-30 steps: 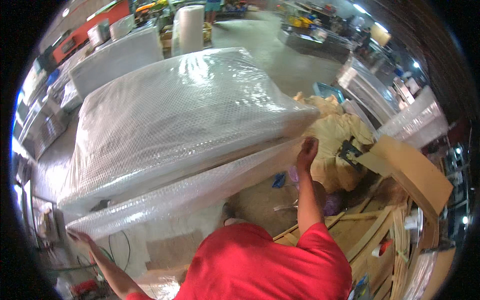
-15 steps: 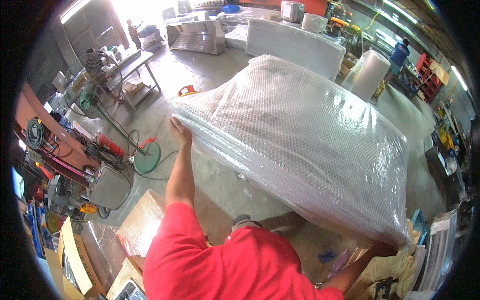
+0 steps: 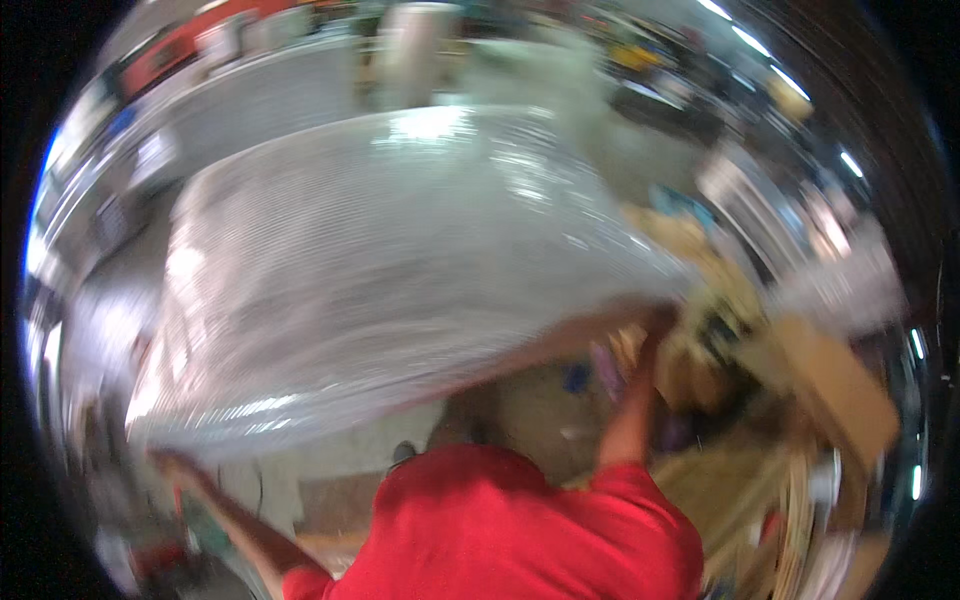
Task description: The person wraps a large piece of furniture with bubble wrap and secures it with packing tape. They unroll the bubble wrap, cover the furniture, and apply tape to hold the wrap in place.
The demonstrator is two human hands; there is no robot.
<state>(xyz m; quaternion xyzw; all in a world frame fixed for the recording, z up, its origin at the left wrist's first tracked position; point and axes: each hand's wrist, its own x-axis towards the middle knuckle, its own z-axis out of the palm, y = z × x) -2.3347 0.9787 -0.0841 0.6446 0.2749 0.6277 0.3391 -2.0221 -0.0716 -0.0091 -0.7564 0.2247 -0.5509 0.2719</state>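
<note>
A large flat package in clear bubble wrap [image 3: 370,240] spans the middle of the view, its broad face toward me. My left hand [image 3: 172,464] grips its near left corner, with the fingers partly hidden by the wrap and blurred. At the near right corner my right hand [image 3: 652,318] is closed on the package edge, its fingers mostly under the wrap. Both arms are stretched wide, and the package is held up above the floor.
A roll of wrap [image 3: 415,50] stands behind the package, beside a long pale wrapped panel [image 3: 265,105]. Cardboard [image 3: 835,390] and crumpled yellowish cloth or wrapping [image 3: 735,285] lie at the right. Wooden boards [image 3: 725,490] are close by my right side.
My head view has swung to the right, so the scene has shifted left and blurred. Both hands keep hold of the package, whose left end now appears nearer to me.
</note>
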